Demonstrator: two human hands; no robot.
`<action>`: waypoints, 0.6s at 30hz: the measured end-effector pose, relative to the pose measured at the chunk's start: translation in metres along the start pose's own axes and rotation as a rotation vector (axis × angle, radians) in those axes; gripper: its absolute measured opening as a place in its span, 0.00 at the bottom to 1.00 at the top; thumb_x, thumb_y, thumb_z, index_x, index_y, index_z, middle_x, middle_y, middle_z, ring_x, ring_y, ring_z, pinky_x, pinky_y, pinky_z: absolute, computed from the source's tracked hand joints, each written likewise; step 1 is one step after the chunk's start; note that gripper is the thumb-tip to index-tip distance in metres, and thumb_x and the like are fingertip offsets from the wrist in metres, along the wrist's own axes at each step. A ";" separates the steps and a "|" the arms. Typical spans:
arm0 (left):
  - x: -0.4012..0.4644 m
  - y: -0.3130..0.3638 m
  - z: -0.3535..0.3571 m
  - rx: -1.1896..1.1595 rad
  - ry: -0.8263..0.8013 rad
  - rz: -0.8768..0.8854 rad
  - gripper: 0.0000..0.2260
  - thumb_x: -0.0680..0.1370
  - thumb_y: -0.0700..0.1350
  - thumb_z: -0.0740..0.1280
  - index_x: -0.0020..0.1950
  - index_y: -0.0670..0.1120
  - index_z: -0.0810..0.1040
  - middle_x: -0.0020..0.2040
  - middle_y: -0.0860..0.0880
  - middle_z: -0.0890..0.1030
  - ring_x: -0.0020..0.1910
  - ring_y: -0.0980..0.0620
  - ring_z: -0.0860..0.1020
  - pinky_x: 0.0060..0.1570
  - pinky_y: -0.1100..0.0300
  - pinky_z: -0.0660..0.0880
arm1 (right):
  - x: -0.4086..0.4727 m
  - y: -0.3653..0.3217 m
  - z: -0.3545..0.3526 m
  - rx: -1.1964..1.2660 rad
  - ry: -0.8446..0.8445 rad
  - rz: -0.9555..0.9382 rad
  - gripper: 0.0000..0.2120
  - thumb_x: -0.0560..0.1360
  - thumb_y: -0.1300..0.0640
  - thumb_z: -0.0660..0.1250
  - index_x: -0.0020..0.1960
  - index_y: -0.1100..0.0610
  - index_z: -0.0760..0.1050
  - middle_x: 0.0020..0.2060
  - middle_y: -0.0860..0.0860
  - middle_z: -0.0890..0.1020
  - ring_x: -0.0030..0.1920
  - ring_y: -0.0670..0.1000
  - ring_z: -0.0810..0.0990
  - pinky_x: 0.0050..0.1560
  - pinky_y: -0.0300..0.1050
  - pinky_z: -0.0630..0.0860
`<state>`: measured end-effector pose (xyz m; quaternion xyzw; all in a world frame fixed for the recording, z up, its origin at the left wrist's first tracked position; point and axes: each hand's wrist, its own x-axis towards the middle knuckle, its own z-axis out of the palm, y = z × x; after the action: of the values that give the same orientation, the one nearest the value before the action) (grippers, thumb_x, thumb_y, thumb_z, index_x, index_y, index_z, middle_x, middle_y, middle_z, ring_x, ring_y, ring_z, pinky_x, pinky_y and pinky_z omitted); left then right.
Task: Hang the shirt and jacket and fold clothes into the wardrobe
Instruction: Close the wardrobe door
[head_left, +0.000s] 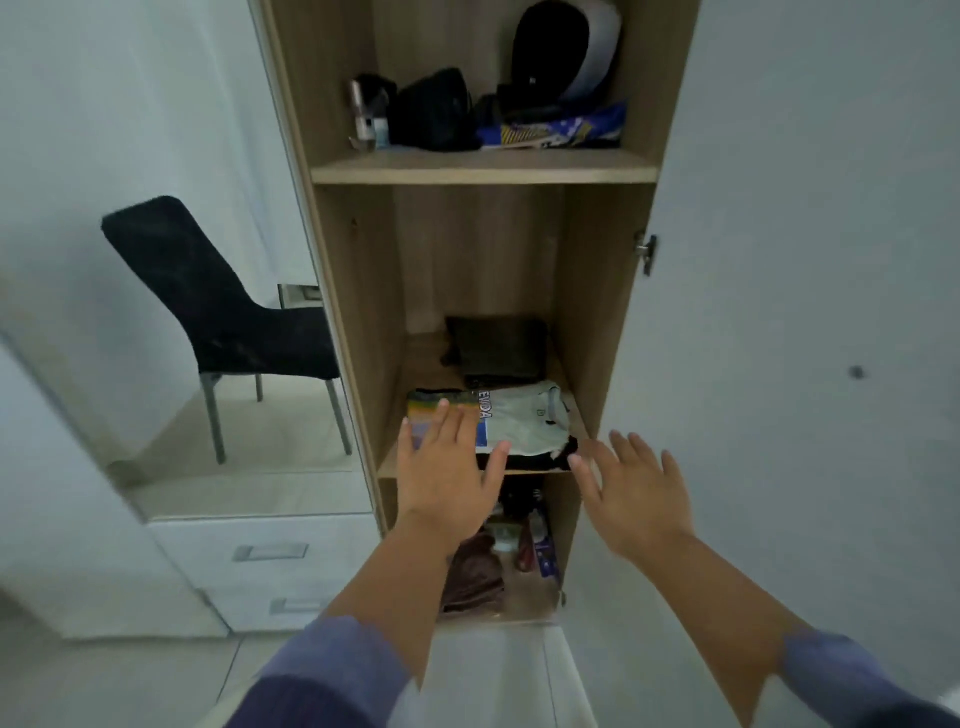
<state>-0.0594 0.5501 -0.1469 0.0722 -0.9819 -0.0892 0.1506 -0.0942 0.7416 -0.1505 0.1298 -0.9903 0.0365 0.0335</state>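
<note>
Black fabric chair (218, 306) on metal legs is sitting far left, beside the tall wooden wardrobe (337, 291). Left hand (448, 467) is spreading wide, fingers straight, over the left end of the folded pale-green printed shirt (519, 418) lying at the front of the middle shelf (431, 364). Folded dark olive garment (498, 348) is lying behind it. Right hand (634, 493) is hovering wide open just right of the shirt, holding nothing.

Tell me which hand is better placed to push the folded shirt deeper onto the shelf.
Left. The left hand lies flat over the folded shirt; the right hand hovers off its right end.
</note>
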 end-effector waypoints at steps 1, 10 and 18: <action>-0.014 0.012 -0.011 -0.015 0.008 0.012 0.28 0.80 0.62 0.44 0.76 0.50 0.58 0.77 0.53 0.59 0.77 0.55 0.49 0.74 0.45 0.45 | -0.016 0.003 -0.014 -0.003 0.034 -0.005 0.26 0.80 0.41 0.39 0.74 0.47 0.60 0.75 0.50 0.62 0.76 0.53 0.54 0.75 0.56 0.51; -0.067 0.119 -0.090 -0.161 0.068 0.160 0.21 0.79 0.54 0.57 0.71 0.48 0.64 0.66 0.49 0.71 0.64 0.49 0.67 0.59 0.53 0.68 | -0.099 0.053 -0.136 -0.064 0.608 -0.026 0.30 0.78 0.44 0.44 0.44 0.56 0.83 0.45 0.54 0.84 0.48 0.57 0.80 0.53 0.52 0.72; -0.064 0.241 -0.130 -0.298 0.069 0.403 0.34 0.77 0.61 0.59 0.77 0.48 0.52 0.77 0.50 0.56 0.74 0.50 0.56 0.68 0.49 0.62 | -0.145 0.115 -0.233 -0.229 0.995 0.031 0.14 0.77 0.50 0.57 0.53 0.54 0.79 0.64 0.57 0.74 0.67 0.59 0.69 0.67 0.56 0.61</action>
<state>0.0137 0.7761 0.0045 -0.1452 -0.9467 -0.1987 0.2079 0.0286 0.9083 0.0633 0.0774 -0.8538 -0.0143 0.5147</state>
